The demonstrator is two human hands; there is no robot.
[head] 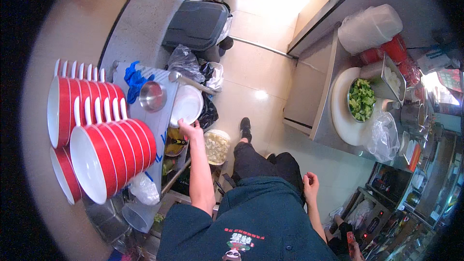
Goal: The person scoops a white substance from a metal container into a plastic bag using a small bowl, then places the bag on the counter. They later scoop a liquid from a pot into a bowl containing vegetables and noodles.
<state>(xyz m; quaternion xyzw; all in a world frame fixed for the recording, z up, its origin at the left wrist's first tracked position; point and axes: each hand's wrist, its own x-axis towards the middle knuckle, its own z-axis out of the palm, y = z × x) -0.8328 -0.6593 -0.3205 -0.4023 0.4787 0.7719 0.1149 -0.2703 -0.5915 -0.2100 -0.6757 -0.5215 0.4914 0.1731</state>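
My left hand (190,129) is at the near rim of a white round bowl or lid (186,105), beside the edge of a metal counter; its fingers touch or grip the rim. Behind it stands a steel bowl (153,96), with a blue cloth or glove (136,81) next to it. Stacks of red-and-white handled bowls (119,156) stand to the left. My right hand (310,185) hangs by my right thigh with its fingers curled, and no object shows in it.
A tub of pale chopped food (216,146) sits low beside the left counter. Bagged items (185,63) and a grey lidded bin (197,23) stand beyond. On the right counter are a round white board (342,116) and a bowl of broccoli (361,99). Another person's hand (357,252) shows lower right.
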